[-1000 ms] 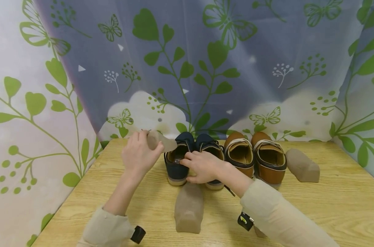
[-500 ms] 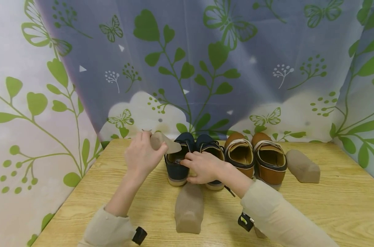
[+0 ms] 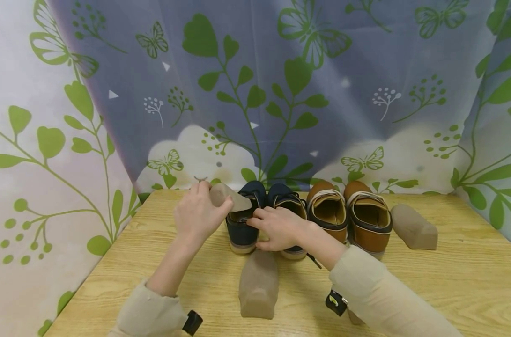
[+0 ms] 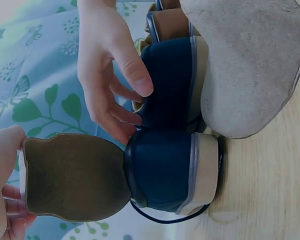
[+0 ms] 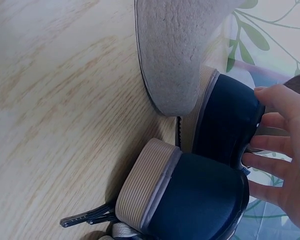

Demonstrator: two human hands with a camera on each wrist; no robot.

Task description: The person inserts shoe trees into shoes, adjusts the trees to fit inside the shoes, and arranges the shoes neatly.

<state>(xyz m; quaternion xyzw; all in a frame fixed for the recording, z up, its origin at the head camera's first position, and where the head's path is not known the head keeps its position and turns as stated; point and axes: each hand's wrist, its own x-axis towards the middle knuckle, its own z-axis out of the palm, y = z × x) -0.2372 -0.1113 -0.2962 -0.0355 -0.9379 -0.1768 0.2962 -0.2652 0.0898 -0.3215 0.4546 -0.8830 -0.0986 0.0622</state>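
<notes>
Head view: my left hand [image 3: 198, 210] grips a grey-brown shoe insert [image 3: 232, 199], its thin end tilted down at the mouth of a navy shoe [image 3: 241, 238]; how far in it reaches, I can't tell. My right hand [image 3: 282, 227] has fingertips on that shoe's rim, but I can't tell whether they pinch it. Tan lining shows inside the brown shoes [image 3: 370, 238]. A second insert [image 3: 258, 290] lies on the tabletop [image 3: 196, 292] near the navy heels.

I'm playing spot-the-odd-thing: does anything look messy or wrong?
One thing: a dark shoelace sticks out loose behind the navy shoe nearest the brown pair; laces usually stay on top. Nothing looks spilled.
</notes>
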